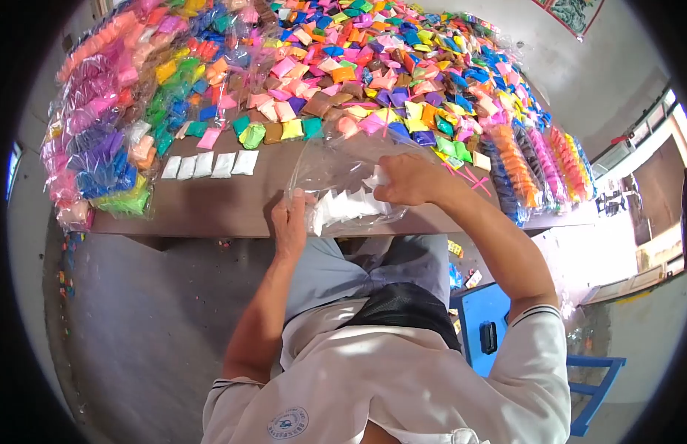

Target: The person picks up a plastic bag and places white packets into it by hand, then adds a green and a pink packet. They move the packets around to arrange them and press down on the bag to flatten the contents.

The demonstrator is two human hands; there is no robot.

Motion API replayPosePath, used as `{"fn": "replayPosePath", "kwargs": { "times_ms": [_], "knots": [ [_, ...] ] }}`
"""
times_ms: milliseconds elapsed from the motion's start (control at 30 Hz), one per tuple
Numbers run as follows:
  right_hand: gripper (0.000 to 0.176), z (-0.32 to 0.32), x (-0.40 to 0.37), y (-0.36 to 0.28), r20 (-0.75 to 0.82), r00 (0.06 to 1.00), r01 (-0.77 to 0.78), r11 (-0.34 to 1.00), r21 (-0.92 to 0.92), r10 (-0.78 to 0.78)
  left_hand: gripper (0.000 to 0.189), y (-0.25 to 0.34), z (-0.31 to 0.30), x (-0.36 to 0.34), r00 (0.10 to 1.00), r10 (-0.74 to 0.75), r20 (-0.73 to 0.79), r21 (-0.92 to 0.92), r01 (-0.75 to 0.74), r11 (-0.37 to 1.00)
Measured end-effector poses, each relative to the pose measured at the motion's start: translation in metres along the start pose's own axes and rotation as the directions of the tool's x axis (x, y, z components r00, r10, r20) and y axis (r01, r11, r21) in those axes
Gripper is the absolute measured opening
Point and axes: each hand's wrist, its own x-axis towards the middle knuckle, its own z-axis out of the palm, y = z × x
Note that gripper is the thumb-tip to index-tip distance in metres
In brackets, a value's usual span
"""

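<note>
A clear plastic bag lies at the table's front edge with a row of white packets inside it. My left hand is closed on the bag's left side. Inside or over the bag's right part, my right hand pinches a white packet above the right end of the row. To the left, several white packets lie side by side on the brown table.
A big heap of coloured packets covers the back of the table. Filled clear bags stand at the left and right. Pink strips lie right of the bag. A blue box is below the table at right.
</note>
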Motion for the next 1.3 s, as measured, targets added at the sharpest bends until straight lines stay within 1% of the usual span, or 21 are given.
{"fn": "replayPosePath", "kwargs": {
  "times_ms": [67, 200, 267, 333, 400, 500, 567, 667, 700, 767, 800, 867, 900, 967, 1067, 1167, 1200, 1267, 1300],
  "knots": [
    [0.051, 0.008, 0.010, 0.000, 0.064, 0.997, -0.032, 0.987, -0.160, 0.042, 0.044, 0.001, 0.000, 0.000, 1.000, -0.017, 0.010, -0.023, 0.017, 1.000],
    [0.046, 0.027, 0.037, 0.012, 0.109, 0.994, 0.001, 0.966, -0.258, 0.028, 0.044, -0.002, -0.002, 0.000, 0.998, -0.057, 0.031, -0.009, 0.057, 0.998],
    [0.045, 0.030, 0.047, 0.019, 0.117, 0.993, 0.013, 0.958, -0.287, 0.021, 0.042, 0.000, -0.003, -0.001, 0.999, -0.034, 0.035, -0.021, 0.034, 0.999],
    [0.047, 0.021, 0.048, 0.018, 0.196, 0.979, -0.001, 0.969, -0.246, 0.051, 0.040, 0.002, -0.002, 0.000, 0.999, 0.000, 0.039, -0.035, 0.001, 0.999],
    [0.048, 0.018, 0.049, 0.020, 0.244, 0.967, -0.022, 0.975, -0.220, 0.077, 0.037, 0.004, -0.001, -0.001, 0.999, 0.040, 0.035, -0.052, -0.038, 0.998],
    [0.049, 0.027, 0.056, 0.030, 0.294, 0.947, -0.079, 0.980, -0.181, 0.131, 0.031, 0.007, -0.004, -0.003, 0.997, -0.053, 0.060, -0.062, 0.057, 0.996],
    [0.047, 0.030, 0.062, 0.034, 0.367, 0.910, -0.153, 0.979, -0.136, 0.193, 0.030, 0.011, -0.005, -0.003, 0.997, -0.051, 0.066, -0.050, 0.054, 0.997],
    [0.042, 0.024, 0.058, 0.032, 0.387, 0.882, -0.320, 0.944, 0.076, 0.268, 0.027, 0.009, -0.007, -0.003, 0.996, -0.023, 0.083, -0.034, 0.026, 0.999],
    [0.043, 0.023, 0.061, 0.038, 0.435, 0.868, -0.352, 0.915, 0.199, 0.239, 0.027, 0.008, -0.008, -0.003, 0.996, -0.010, 0.090, -0.028, 0.012, 1.000],
    [0.052, 0.024, 0.068, 0.055, 0.520, 0.838, -0.419, 0.802, 0.426, 0.162, 0.028, 0.006, -0.008, -0.004, 0.997, 0.014, 0.080, -0.039, -0.010, 0.999],
    [0.053, 0.023, 0.065, 0.055, 0.530, 0.840, -0.419, 0.757, 0.502, 0.114, 0.028, 0.005, -0.008, -0.004, 0.997, 0.025, 0.076, -0.043, -0.022, 0.999],
    [0.056, 0.017, 0.059, 0.055, 0.533, 0.846, -0.416, 0.644, 0.642, 0.015, 0.030, 0.008, -0.010, -0.005, 0.996, -0.002, 0.094, -0.014, 0.004, 1.000],
    [0.057, 0.016, 0.056, 0.055, 0.521, 0.853, -0.401, 0.613, 0.681, -0.021, 0.030, 0.009, -0.010, -0.005, 0.995, -0.014, 0.102, 0.001, 0.014, 1.000],
    [0.058, 0.015, 0.050, 0.054, 0.491, 0.866, -0.368, 0.544, 0.754, -0.094, 0.032, 0.007, -0.008, -0.004, 0.995, 0.045, 0.087, -0.015, -0.044, 0.999],
    [0.047, 0.013, 0.046, 0.055, 0.482, 0.846, -0.366, 0.410, 0.835, -0.227, 0.033, 0.006, -0.006, -0.003, 0.993, 0.091, 0.074, -0.009, -0.090, 0.996],
    [0.058, 0.026, 0.048, 0.060, 0.429, 0.890, -0.283, 0.553, 0.784, -0.153, 0.032, 0.001, -0.006, -0.003, 0.994, 0.078, 0.081, -0.019, -0.077, 0.997],
    [0.058, 0.032, 0.051, 0.060, 0.453, 0.885, -0.295, 0.622, 0.725, -0.109, 0.031, 0.001, -0.006, -0.002, 0.994, 0.068, 0.086, -0.025, -0.066, 0.997],
    [0.058, 0.042, 0.059, 0.055, 0.486, 0.874, -0.318, 0.741, 0.591, -0.013, 0.031, 0.005, -0.007, -0.002, 0.989, 0.119, 0.092, -0.005, -0.119, 0.993],
    [0.053, 0.043, 0.060, 0.050, 0.485, 0.875, -0.284, 0.808, 0.516, -0.002, 0.030, 0.008, -0.007, -0.002, 0.985, 0.144, 0.094, 0.003, -0.145, 0.989]
  ]
}}
